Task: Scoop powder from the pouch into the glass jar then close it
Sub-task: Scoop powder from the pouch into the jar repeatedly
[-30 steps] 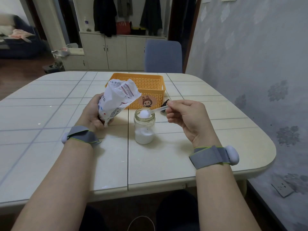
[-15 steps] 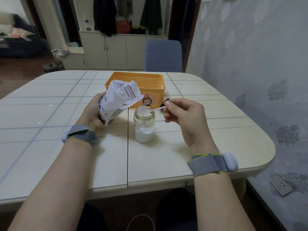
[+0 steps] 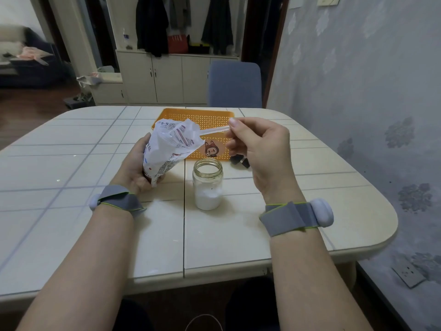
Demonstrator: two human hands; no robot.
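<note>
Head view: spoon [image 3: 214, 131] handle lies near-horizontal, bowel end inside pouch [image 3: 167, 149] mouth.

The pouch [image 3: 168, 149] is white crinkled plastic with red and blue print. It is lifted above the table [image 3: 71, 163], tilted, with its open mouth toward the right. The clear spoon [image 3: 213, 131] reaches with its bowl end into this mouth. The glass jar [image 3: 207, 185] stands upright near the middle of the table, open, about 1 third full of white powder.
</note>
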